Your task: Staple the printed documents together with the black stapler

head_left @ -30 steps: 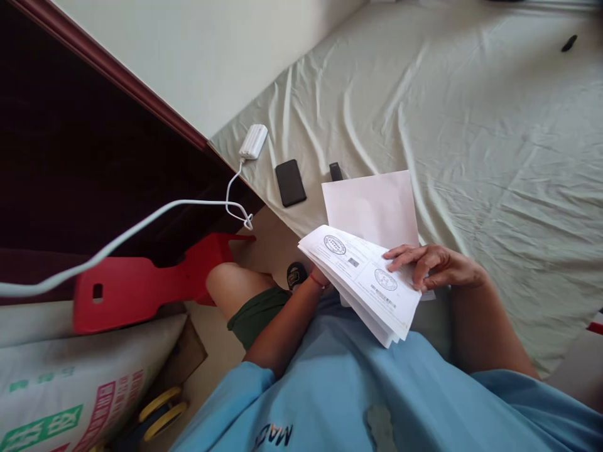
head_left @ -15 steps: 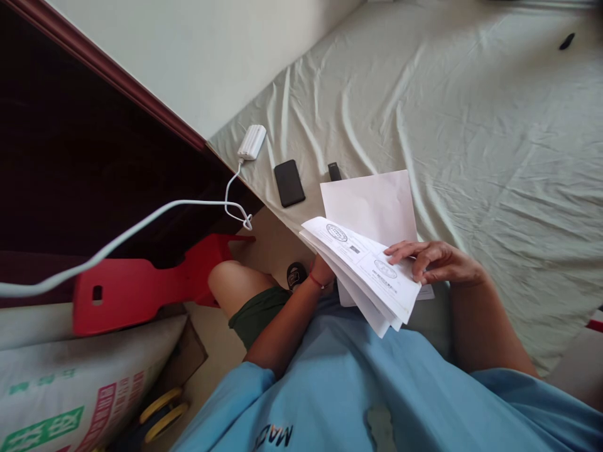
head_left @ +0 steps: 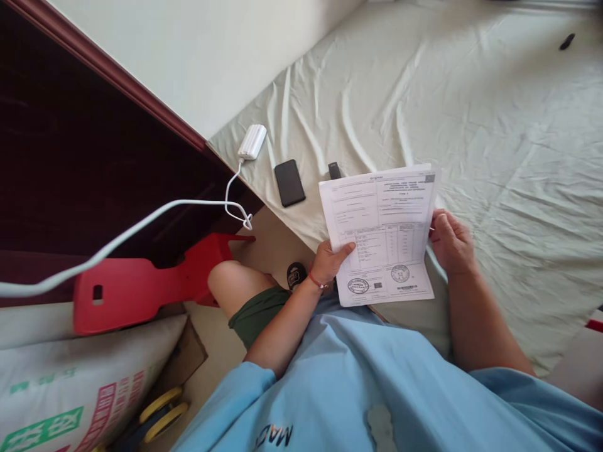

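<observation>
A stack of printed paper sheets (head_left: 377, 220), with stamps and a table on the top page, is held up over the bed edge in front of my body. My left hand (head_left: 328, 260) is closed on its left edge, thumb lying on top and the other fingers hidden underneath. At the right edge, my right hand (head_left: 453, 242) has its fingers curled and pinched against the sheets' side. The sheets lie nearly flat and show slight fold creases.
On the pale bed sheet (head_left: 509, 138) lie a black phone (head_left: 290, 182), a small black object (head_left: 334, 170) partly behind the papers, and a white power device (head_left: 252, 142) with its cable (head_left: 141, 223). A red plastic stool (head_left: 127, 292) and a printed sack (head_left: 70, 383) stand at lower left.
The folded-over sheets have been opened out flat, showing the full printed page. My right hand moved up from the lower corner to the right edge; my left thumb now shows on top.
</observation>
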Demonstrator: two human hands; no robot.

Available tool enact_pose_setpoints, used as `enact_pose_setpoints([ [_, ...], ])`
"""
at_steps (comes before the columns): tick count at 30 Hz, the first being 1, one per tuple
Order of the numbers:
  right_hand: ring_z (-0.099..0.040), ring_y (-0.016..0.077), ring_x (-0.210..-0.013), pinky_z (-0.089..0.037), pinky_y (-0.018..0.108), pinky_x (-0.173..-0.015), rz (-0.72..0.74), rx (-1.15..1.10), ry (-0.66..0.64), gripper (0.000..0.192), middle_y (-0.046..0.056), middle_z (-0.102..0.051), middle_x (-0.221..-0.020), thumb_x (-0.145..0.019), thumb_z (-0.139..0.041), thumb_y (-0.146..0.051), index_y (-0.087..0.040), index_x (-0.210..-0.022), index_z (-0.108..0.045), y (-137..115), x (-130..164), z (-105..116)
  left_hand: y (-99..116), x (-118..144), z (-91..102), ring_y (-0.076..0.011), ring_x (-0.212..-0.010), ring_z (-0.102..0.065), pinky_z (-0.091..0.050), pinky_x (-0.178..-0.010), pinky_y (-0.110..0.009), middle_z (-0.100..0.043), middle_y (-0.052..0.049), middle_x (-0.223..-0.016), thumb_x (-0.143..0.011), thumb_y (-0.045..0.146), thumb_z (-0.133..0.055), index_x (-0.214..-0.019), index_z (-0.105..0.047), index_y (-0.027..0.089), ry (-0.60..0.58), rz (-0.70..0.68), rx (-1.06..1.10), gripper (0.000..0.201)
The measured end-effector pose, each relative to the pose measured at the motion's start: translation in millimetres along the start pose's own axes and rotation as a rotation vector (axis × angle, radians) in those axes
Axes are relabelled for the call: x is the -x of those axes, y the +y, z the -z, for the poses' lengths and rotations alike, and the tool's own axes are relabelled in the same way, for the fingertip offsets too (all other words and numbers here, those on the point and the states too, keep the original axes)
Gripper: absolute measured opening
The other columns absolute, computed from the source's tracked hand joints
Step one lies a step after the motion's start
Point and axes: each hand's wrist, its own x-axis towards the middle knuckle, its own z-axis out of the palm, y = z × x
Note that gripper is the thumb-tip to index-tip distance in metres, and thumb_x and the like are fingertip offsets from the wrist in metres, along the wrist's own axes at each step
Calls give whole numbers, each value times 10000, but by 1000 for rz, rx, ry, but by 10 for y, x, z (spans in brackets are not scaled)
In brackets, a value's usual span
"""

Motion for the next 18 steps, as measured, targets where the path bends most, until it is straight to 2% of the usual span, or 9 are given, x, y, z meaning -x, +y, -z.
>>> enact_pose_setpoints([
  [3, -698, 230, -813, -588, 378, -745, 19, -13, 65, 467, 25, -716, -845, -877, -719, -735, -283, -992, -720, -44, 5, -24, -20, -10, 18, -365, -1123, -786, -607, -1069, -569, -820, -150, -1192, -695, 544, -958, -1056, -846, 168, -6, -21, -17, 534],
  [6, -666, 198, -749, -567, 360, -717, 20, 52, 103, 389, 9, -713, -815, -821, -843, -624, -261, -883, -719, -43, 5, -34, -18, -5, 24, -363, -1116, -787, -617, -1050, -562, -822, -148, -1184, -695, 544, -957, -1056, -847, 169, -21, -16, -7, 532],
  [14, -558, 133, -638, -448, 285, -588, -38, 182, 90, 332, -23, -642, -714, -880, -812, -553, -240, -836, -712, 51, -13, -12, 16, 32, 75, -342, -1089, -794, -638, -1003, -506, -825, -129, -1188, -713, 490, -955, -1076, -845, 180, -58, -31, 1, 490],
  [18, -595, 144, -647, -471, 274, -573, -40, 223, 100, 306, -18, -679, -759, -876, -812, -542, -252, -923, -726, 74, -25, -14, 34, 35, 92, -334, -1043, -805, -648, -965, -491, -838, -117, -1134, -708, 486, -958, -1035, -851, 191, -61, -24, 1, 453],
])
